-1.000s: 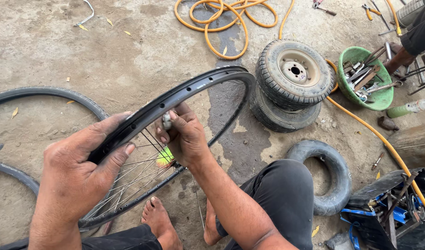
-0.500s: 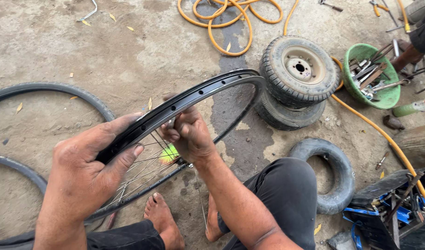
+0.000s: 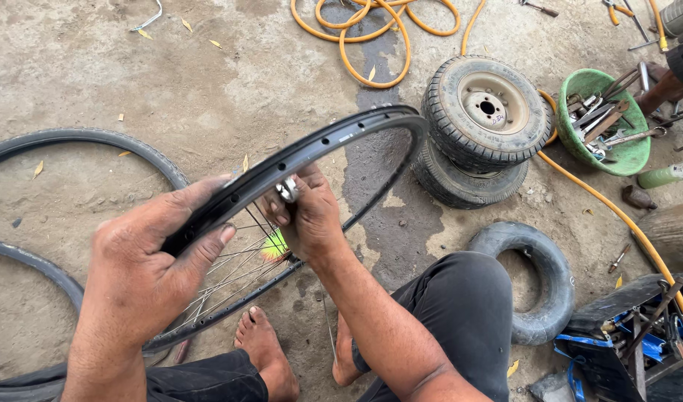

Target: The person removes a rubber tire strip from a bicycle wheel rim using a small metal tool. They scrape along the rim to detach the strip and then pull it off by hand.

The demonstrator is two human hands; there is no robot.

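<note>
**Rim held on edge, both hands on it**

Black bicycle wheel rim sits frame centre, tilted, arcing from 7 o'clock up to 1 o'clock. Spokes fan out behind the near edge toward a hub with a yellow-green brush-like bit.

Left hand at 8 o'clock: clenched over the near edge of the rim, thumb on top, fingers wrapped under. Right hand at centre: fingers curled inside the rim, pinching a small silver metal part against the rim's inner face. Can't tell what the part is.

Bare feet at 6 o'clock, under the wheel, on the concrete floor. Dark trouser knee at 5 o'clock.

Around it:
- Black bicycle tyre lying flat at 9 o'clock, partly behind the left hand.
- Two small wheels with tyres, stacked, at 2 o'clock, just beyond the rim's far end.
- Loose inner tube at 4 o'clock, beside the knee.
- Orange hose coiled at 12 o'clock, running down the right side to 4 o'clock.
- Green basin of hand tools at 2–3 o'clock; another person's leg just past it.
- Black-and-blue toolbox at 5 o'clock.
- Dark wet patch on the floor beneath the rim's far end.
</note>
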